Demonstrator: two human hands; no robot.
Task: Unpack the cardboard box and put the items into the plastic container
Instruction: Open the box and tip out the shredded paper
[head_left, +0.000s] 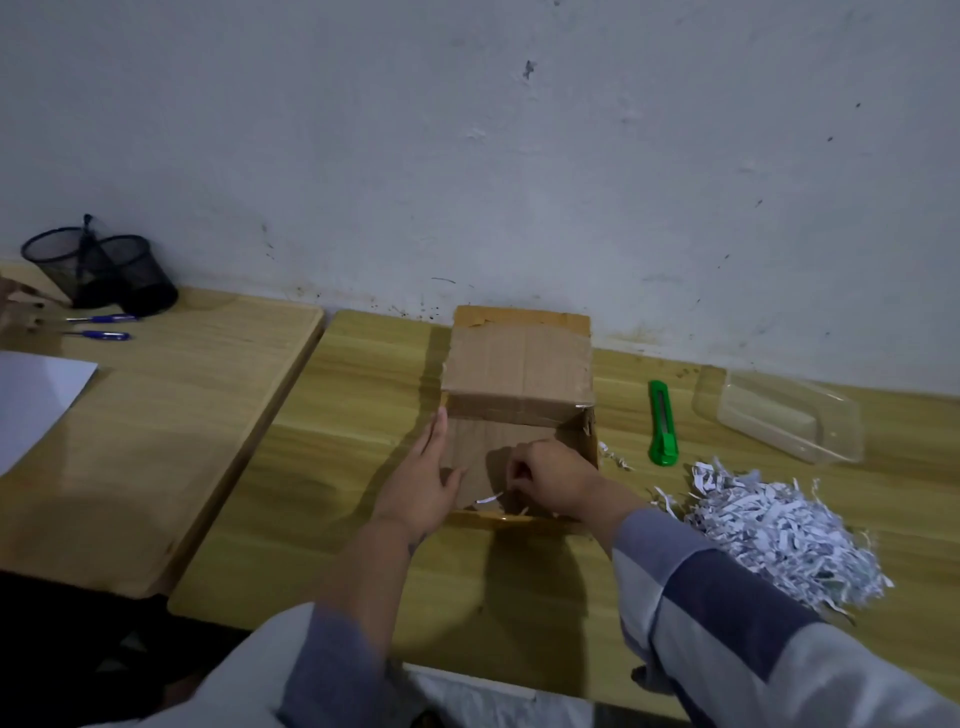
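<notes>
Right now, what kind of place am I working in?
Probably a plain office or study room. Two wooden desks stand against a scuffed white wall, with mesh pen holders, blue pens and a white sheet of paper on the left one.

Grey-and-white block-striped sleeves (727, 623); forearms bare

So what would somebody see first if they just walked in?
Probably the cardboard box in the middle of the table, with the left hand steadying its side and the right hand reaching inside. Next, the pile of shredded paper and the bright green box cutter to its right.
</notes>
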